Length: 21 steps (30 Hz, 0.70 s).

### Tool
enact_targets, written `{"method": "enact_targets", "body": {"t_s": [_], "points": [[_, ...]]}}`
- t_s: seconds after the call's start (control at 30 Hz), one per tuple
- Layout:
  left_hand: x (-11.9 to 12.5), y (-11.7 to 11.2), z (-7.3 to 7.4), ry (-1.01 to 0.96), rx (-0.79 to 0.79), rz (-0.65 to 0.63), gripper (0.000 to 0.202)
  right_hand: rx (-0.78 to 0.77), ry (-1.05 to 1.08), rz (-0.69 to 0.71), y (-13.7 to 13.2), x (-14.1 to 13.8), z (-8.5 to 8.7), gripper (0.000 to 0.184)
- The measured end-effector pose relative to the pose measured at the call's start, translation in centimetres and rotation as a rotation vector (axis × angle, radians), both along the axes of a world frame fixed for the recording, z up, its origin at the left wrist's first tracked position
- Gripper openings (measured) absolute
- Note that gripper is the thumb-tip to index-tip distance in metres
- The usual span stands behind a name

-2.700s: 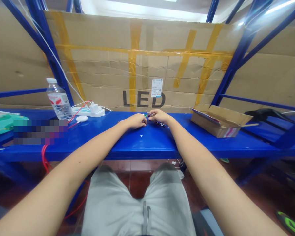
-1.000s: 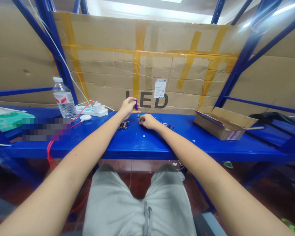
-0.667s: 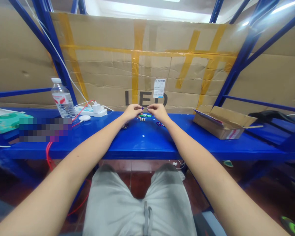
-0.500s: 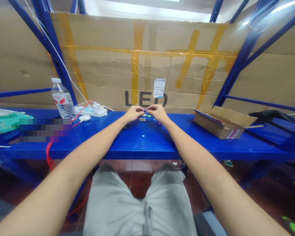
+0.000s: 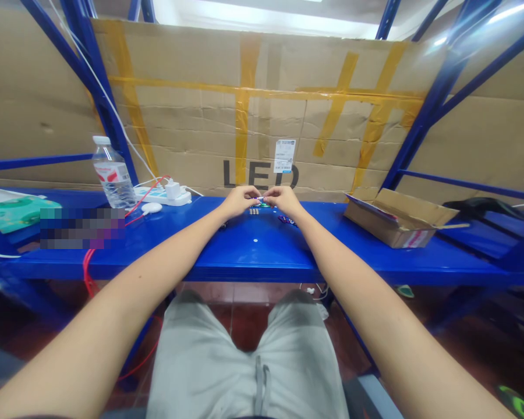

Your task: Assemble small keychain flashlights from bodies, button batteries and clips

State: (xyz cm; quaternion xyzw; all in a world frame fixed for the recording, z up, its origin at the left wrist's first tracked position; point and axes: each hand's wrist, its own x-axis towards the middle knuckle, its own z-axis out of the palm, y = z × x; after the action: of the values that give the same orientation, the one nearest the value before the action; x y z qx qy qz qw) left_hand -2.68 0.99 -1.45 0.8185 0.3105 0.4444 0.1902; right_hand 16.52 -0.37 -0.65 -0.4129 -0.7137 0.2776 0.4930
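My left hand [image 5: 238, 201] and my right hand [image 5: 282, 199] meet just above the blue shelf [image 5: 253, 250], fingers pinched toward each other. Between the fingertips sits a small pale piece [image 5: 259, 199] too small to name. Under the hands a green part [image 5: 265, 205] lies on the shelf, with a small dark studded part [image 5: 254, 212] in front of it. Small purple pieces [image 5: 285, 220] lie beside my right wrist. Another dark piece [image 5: 224, 222] lies by my left wrist.
A water bottle [image 5: 110, 173] stands at the left, with a white power strip [image 5: 163, 194] and red cable [image 5: 87, 265] beside it. An open cardboard box [image 5: 397, 217] lies on the right. A taped cardboard sheet marked LED [image 5: 262, 110] backs the shelf. Green packets [image 5: 13, 209] lie far left.
My left hand, raised with a purple piece a second ago, has come down to meet my right hand, which moved up from the shelf. Both hands have since stayed pinched together.
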Motion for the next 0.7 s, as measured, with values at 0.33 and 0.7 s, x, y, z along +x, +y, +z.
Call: {"method": "enact_targets", "body": {"t_s": [0.33,0.7], "points": [[0.8,-0.9,0.5,0.085,0.089,0.118,0.012,-0.039,-0.145,0.129,0.0,0.4,0.0,0.020],[0.6,-0.9,0.8,0.022,-0.007,-0.040,0.013,0.057,-0.295,0.138,0.3,1.1,-0.3,0.020]]}}
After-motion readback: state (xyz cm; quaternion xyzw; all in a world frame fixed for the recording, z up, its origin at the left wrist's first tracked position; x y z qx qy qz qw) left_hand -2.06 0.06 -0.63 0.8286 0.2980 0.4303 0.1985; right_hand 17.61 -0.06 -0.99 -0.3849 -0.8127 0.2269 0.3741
